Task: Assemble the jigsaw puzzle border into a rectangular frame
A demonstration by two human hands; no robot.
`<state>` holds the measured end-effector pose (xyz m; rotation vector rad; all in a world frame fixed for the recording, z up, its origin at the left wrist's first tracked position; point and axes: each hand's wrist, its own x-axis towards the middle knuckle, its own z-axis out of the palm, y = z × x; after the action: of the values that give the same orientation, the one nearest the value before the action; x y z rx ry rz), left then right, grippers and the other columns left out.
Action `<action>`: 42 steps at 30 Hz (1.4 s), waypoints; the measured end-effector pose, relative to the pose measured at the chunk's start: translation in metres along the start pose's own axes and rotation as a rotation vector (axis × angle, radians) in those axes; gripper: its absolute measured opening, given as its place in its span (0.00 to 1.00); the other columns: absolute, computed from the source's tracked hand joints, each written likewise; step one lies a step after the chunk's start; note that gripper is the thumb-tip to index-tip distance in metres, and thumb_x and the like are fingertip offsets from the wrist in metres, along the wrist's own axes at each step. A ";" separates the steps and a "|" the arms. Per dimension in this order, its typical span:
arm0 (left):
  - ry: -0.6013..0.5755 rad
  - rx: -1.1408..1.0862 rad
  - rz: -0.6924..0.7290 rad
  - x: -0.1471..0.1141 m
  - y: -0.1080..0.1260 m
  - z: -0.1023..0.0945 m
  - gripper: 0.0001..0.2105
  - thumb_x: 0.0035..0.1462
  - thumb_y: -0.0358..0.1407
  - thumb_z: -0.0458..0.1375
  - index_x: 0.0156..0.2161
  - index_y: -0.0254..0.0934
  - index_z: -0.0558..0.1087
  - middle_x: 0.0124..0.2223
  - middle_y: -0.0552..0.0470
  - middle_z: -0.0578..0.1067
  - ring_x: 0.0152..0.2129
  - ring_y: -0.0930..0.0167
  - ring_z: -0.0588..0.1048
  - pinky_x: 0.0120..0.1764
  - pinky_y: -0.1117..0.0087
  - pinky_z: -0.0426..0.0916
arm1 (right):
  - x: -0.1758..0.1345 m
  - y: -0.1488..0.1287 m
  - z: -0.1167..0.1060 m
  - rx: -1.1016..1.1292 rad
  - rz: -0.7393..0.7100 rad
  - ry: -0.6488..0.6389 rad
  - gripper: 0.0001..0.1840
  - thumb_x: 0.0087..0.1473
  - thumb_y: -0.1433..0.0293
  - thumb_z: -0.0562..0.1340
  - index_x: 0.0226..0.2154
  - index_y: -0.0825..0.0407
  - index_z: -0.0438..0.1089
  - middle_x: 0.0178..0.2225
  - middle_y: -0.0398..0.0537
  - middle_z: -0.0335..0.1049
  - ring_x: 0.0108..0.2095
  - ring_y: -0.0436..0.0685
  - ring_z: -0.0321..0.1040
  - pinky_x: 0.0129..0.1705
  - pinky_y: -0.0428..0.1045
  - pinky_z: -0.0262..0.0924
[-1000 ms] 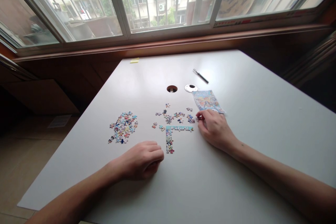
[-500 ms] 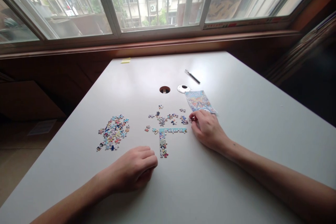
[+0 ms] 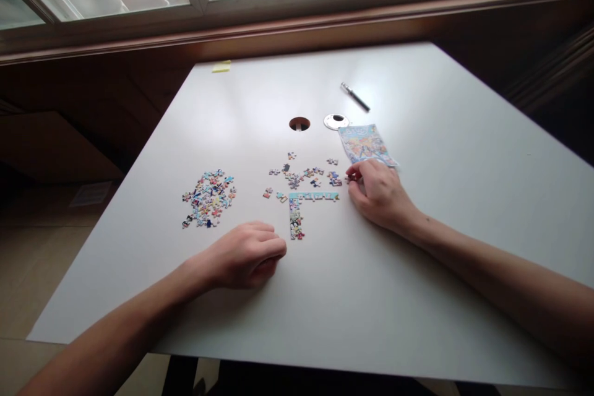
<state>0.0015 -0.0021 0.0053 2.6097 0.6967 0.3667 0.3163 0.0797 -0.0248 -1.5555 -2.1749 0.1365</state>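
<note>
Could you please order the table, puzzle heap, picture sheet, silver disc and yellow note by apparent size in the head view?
1. Table
2. Puzzle heap and picture sheet: too alike to rank
3. Silver disc
4. Yellow note

On the white desk (image 3: 334, 303), the left hand (image 3: 251, 255) rests curled just beside an L-shaped puzzle strip (image 3: 296, 218), a heap of loose pieces (image 3: 208, 199) lies farther left, and the right hand (image 3: 381, 193) has its fingers (image 3: 358, 168) at a small piece (image 3: 349, 179) near a picture sheet (image 3: 368, 145).

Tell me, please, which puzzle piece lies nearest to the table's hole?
The lone piece between the scattered pieces and the hole; all others lie farther from the hole.
</note>
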 end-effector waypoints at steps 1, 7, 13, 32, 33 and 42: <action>-0.004 -0.001 0.002 0.000 0.000 0.000 0.08 0.52 0.23 0.51 0.30 0.39 0.59 0.26 0.54 0.65 0.25 0.70 0.61 0.30 0.68 0.58 | 0.000 0.000 0.000 0.001 -0.002 -0.001 0.08 0.58 0.70 0.55 0.40 0.50 0.68 0.41 0.54 0.72 0.44 0.64 0.67 0.46 0.58 0.55; -0.034 -0.013 0.028 -0.002 0.000 -0.001 0.10 0.50 0.25 0.53 0.28 0.40 0.56 0.25 0.55 0.64 0.23 0.71 0.62 0.31 0.67 0.59 | 0.001 -0.001 -0.001 0.000 -0.009 -0.003 0.10 0.58 0.70 0.55 0.41 0.50 0.69 0.41 0.56 0.72 0.44 0.66 0.68 0.46 0.59 0.56; -0.043 0.034 0.055 0.000 0.001 -0.002 0.12 0.49 0.25 0.54 0.26 0.39 0.54 0.23 0.55 0.64 0.22 0.71 0.62 0.30 0.66 0.58 | 0.000 0.001 0.001 -0.029 -0.024 0.006 0.10 0.59 0.69 0.55 0.41 0.50 0.69 0.41 0.55 0.73 0.44 0.66 0.68 0.46 0.59 0.56; -0.066 0.028 0.066 -0.001 0.002 -0.002 0.13 0.50 0.25 0.54 0.25 0.38 0.53 0.22 0.55 0.64 0.23 0.71 0.60 0.30 0.65 0.57 | 0.002 0.001 0.003 -0.015 -0.020 0.003 0.11 0.61 0.70 0.54 0.42 0.51 0.71 0.42 0.55 0.72 0.44 0.64 0.68 0.45 0.57 0.56; -0.068 0.032 0.066 -0.001 0.002 -0.002 0.12 0.50 0.25 0.54 0.25 0.38 0.53 0.22 0.55 0.65 0.23 0.71 0.61 0.30 0.65 0.57 | 0.002 0.000 0.003 -0.013 -0.018 0.003 0.12 0.60 0.71 0.54 0.43 0.51 0.71 0.43 0.55 0.72 0.44 0.64 0.67 0.46 0.57 0.56; -0.059 0.030 0.061 -0.003 0.001 -0.001 0.12 0.52 0.25 0.54 0.25 0.38 0.55 0.23 0.54 0.65 0.23 0.71 0.60 0.31 0.65 0.58 | 0.002 -0.002 0.003 -0.015 -0.003 0.001 0.12 0.61 0.71 0.54 0.43 0.51 0.71 0.42 0.55 0.71 0.44 0.65 0.67 0.46 0.58 0.56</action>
<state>-0.0008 -0.0042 0.0058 2.6633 0.6082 0.2988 0.3131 0.0814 -0.0267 -1.5600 -2.1823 0.1192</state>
